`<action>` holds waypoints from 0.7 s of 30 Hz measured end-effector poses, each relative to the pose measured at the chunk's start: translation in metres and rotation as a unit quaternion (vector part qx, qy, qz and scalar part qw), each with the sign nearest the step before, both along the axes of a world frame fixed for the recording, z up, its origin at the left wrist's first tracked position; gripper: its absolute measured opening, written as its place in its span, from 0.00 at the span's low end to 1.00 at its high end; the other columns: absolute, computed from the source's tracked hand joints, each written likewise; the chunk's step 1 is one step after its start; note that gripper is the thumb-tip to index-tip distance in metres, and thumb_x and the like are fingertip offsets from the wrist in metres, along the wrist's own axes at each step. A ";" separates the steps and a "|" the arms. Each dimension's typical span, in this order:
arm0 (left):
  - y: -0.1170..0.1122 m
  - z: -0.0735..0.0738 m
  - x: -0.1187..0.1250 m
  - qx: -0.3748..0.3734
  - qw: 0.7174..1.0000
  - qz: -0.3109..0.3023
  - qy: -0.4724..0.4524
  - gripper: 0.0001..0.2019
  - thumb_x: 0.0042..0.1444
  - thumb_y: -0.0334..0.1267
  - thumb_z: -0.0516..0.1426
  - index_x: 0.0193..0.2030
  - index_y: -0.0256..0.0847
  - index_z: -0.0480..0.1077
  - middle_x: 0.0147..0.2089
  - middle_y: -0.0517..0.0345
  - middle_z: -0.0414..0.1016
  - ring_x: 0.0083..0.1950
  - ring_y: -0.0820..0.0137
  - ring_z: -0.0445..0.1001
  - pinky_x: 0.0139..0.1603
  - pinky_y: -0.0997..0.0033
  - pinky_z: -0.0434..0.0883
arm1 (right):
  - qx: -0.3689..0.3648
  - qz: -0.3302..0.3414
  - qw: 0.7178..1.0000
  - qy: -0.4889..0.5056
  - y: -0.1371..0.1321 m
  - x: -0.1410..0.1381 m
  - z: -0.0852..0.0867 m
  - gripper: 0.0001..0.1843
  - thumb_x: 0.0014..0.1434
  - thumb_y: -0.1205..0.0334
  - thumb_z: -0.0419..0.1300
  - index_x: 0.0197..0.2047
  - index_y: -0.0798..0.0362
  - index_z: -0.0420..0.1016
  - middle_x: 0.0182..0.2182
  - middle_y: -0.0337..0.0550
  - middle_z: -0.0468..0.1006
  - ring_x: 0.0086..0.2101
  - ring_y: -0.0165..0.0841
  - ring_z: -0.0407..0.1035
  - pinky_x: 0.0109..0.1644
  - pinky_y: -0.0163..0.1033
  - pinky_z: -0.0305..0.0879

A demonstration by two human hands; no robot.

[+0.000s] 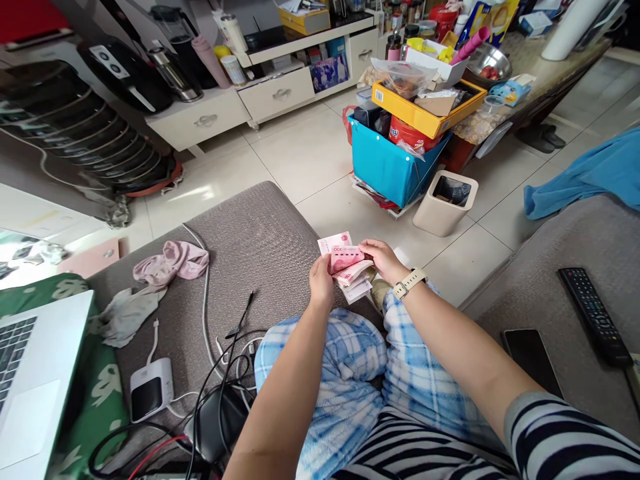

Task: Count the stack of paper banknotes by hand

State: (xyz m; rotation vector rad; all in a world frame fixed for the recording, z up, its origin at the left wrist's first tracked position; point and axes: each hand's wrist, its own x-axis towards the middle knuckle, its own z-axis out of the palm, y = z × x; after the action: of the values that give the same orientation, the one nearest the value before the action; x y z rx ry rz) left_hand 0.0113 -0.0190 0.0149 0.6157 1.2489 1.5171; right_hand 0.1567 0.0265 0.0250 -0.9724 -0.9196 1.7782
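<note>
A stack of pink banknotes [346,261] is held in front of my knees, above the edge of the grey sofa. My left hand [321,280] grips the stack from below, fingers wrapped round it. My right hand [383,259], with a pale watch on its wrist, pinches the top note at its right end. The notes fan out slightly, with one more sticking out behind. My legs are in blue checked trousers.
On the grey sofa [250,233] lie a pink cloth [173,261], white and black cables, a white charger [151,389] and a laptop [30,373]. A remote [593,313] and phone [533,360] lie at right. A beige bin [444,203] and blue box [390,167] stand on the tiled floor.
</note>
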 end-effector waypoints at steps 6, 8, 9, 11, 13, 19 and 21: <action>0.001 0.001 0.001 -0.009 1.000 0.019 -0.015 0.10 0.49 0.42 0.57 0.32 0.36 0.72 0.34 0.53 0.77 0.36 0.65 0.75 0.40 0.66 0.70 | 0.007 0.004 1.000 -0.010 0.001 0.001 0.000 0.12 0.46 0.53 0.64 0.24 0.53 0.70 0.19 0.35 0.68 0.22 0.27 0.60 0.29 0.35 0.54; 0.001 0.002 0.002 -0.007 0.999 0.018 -0.025 0.10 0.49 0.41 0.57 0.33 0.36 0.72 0.34 0.52 0.77 0.36 0.64 0.76 0.41 0.64 0.70 | 0.013 0.016 1.000 -0.015 0.001 0.001 0.002 0.13 0.48 0.52 0.63 0.25 0.54 0.71 0.18 0.36 0.69 0.22 0.28 0.61 0.29 0.35 0.55; 0.001 0.003 0.002 -0.007 0.999 0.016 -0.028 0.10 0.49 0.41 0.56 0.33 0.36 0.73 0.34 0.51 0.77 0.36 0.64 0.76 0.41 0.64 0.71 | 0.016 0.021 1.000 -0.017 0.001 0.002 0.003 0.13 0.49 0.52 0.62 0.25 0.54 0.71 0.17 0.36 0.69 0.22 0.28 0.61 0.29 0.35 0.55; 0.001 0.004 0.003 -0.010 0.999 0.018 -0.027 0.10 0.49 0.41 0.57 0.32 0.36 0.72 0.34 0.52 0.77 0.35 0.65 0.76 0.41 0.64 0.71 | 0.020 0.019 0.999 -0.019 0.001 0.002 0.004 0.13 0.49 0.53 0.62 0.25 0.54 0.71 0.17 0.36 0.69 0.22 0.27 0.61 0.29 0.35 0.55; 0.001 0.004 0.003 -0.014 0.999 0.023 -0.022 0.09 0.48 0.41 0.57 0.31 0.36 0.72 0.33 0.52 0.77 0.35 0.65 0.75 0.40 0.65 0.71 | 0.028 0.018 0.999 -0.025 0.001 0.002 0.004 0.13 0.48 0.53 0.63 0.23 0.54 0.70 0.17 0.36 0.69 0.22 0.27 0.61 0.29 0.35 0.55; 0.001 0.004 0.002 -0.019 1.000 0.014 -0.003 0.09 0.48 0.41 0.58 0.31 0.37 0.73 0.32 0.54 0.76 0.35 0.66 0.74 0.39 0.66 0.70 | 0.038 0.005 0.998 -0.049 0.000 0.002 0.005 0.11 0.44 0.57 0.66 0.25 0.54 0.70 0.20 0.35 0.70 0.23 0.27 0.62 0.30 0.35 0.57; 0.000 0.003 0.001 -0.017 1.000 0.002 0.000 0.09 0.48 0.42 0.59 0.31 0.37 0.73 0.31 0.54 0.76 0.34 0.67 0.74 0.38 0.67 0.70 | 0.030 -0.003 0.999 -0.045 0.000 0.001 0.003 0.12 0.43 0.58 0.67 0.27 0.54 0.70 0.21 0.35 0.71 0.24 0.28 0.64 0.32 0.35 0.58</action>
State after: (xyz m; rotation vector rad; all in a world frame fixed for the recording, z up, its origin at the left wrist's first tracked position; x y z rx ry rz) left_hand 0.0128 -0.0186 0.0183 0.5920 1.2745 1.4957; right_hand 0.1577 0.0264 0.0283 -1.0215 -1.0188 1.7030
